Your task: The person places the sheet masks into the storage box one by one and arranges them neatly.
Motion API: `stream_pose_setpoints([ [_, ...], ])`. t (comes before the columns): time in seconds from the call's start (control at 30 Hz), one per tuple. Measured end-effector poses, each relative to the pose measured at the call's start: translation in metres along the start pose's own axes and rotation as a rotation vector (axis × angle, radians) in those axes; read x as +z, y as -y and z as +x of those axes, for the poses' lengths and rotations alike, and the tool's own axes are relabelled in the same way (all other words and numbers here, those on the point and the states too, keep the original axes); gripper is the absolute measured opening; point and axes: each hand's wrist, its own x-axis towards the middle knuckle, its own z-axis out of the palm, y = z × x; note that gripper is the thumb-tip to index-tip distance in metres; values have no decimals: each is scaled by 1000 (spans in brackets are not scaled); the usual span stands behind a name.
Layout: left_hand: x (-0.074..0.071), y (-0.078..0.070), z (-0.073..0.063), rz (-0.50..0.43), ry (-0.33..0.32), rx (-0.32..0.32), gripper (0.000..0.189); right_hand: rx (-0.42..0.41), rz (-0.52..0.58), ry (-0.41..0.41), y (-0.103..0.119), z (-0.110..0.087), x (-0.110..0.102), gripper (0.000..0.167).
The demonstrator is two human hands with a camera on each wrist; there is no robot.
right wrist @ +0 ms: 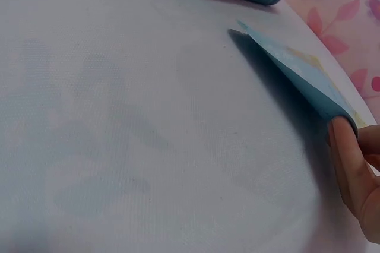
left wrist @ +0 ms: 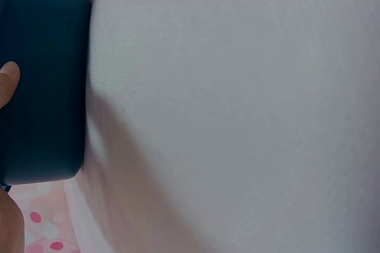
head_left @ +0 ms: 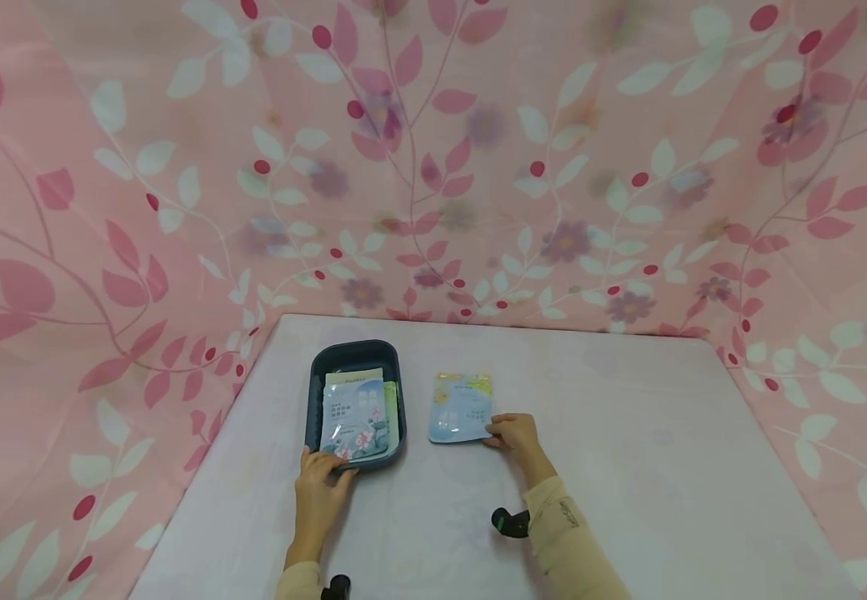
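A dark blue-green plastic basket (head_left: 402, 417) stands on the table's left half, holding several flat sachets, the top one a pale blue sachet (head_left: 351, 412) with pink flowers. My left hand (head_left: 318, 487) grips the basket's near left corner. In the left wrist view the thumb (left wrist: 8, 81) lies against the outer wall. To the basket's right, a light blue and yellow sachet (head_left: 461, 408) is pinched at its near right corner by my right hand (head_left: 514, 435). That edge is raised off the table in the right wrist view, with the fingers (right wrist: 347, 158) beneath and shadow under the sachet.
A white cloth covers the table (head_left: 666, 450). Pink floral fabric (head_left: 433, 167) hangs behind it and along both sides. A black strap-like piece (head_left: 510, 523) sits at the right sleeve, and another dark piece (head_left: 338, 587) at the left wrist.
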Motion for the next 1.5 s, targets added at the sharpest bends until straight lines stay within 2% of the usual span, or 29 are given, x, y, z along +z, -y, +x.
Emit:
stream_pose_setpoints([
  [0.13,0,0,0,-1,-5,8,29,-17,29,11,3,-2,-5,29],
  [0.37,1,0,1,1,-1,2,29,-84,4,-5,14,-4,-11,29],
  [0.67,0,0,0,4,-1,1,28,-111,13,7,23,-6,-14,30],
  [0.93,1,0,1,0,8,-17,28,-115,109,43,32,-10,-11,34],
  [1.33,1,1,0,-6,9,-27,27,-188,172,116,42,-18,0,31],
  [1.5,0,-1,1,-11,10,-29,26,-207,164,134,47,-21,5,31],
])
